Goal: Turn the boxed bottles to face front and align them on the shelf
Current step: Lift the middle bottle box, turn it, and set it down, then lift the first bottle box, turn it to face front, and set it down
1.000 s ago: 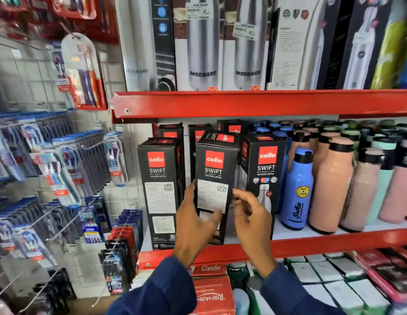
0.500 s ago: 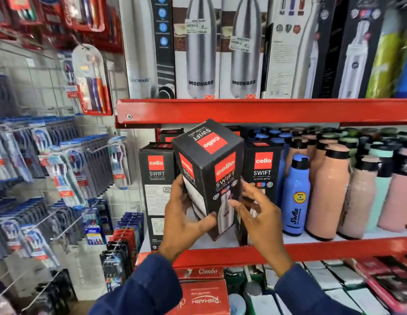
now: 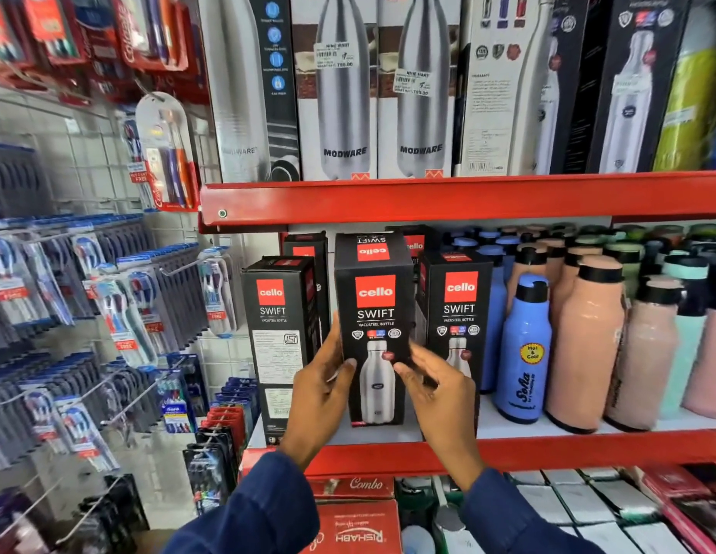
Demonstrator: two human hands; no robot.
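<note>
Three black Cello Swift bottle boxes stand in the front row of the red shelf [image 3: 588,449]. The middle box [image 3: 374,305] stands upright with its bottle picture facing me. My left hand [image 3: 320,393] grips its left side and my right hand [image 3: 436,389] holds its right side. The left box [image 3: 276,337] shows a printed text panel instead of the picture. The right box [image 3: 460,313] shows its picture front, partly hidden by my right hand. More black boxes [image 3: 308,249] stand behind them.
Loose blue [image 3: 524,353], peach [image 3: 584,345] and mint bottles fill the shelf to the right. Tall Modware boxes [image 3: 340,94] stand on the shelf above. Toothbrush packs [image 3: 120,309] hang on the grid wall at left. Red cartons [image 3: 356,525] sit below.
The middle box was lifted, tilted and turned from its text panel to its picture front. Now it stands upright between its neighbours, both hands still on it.
</note>
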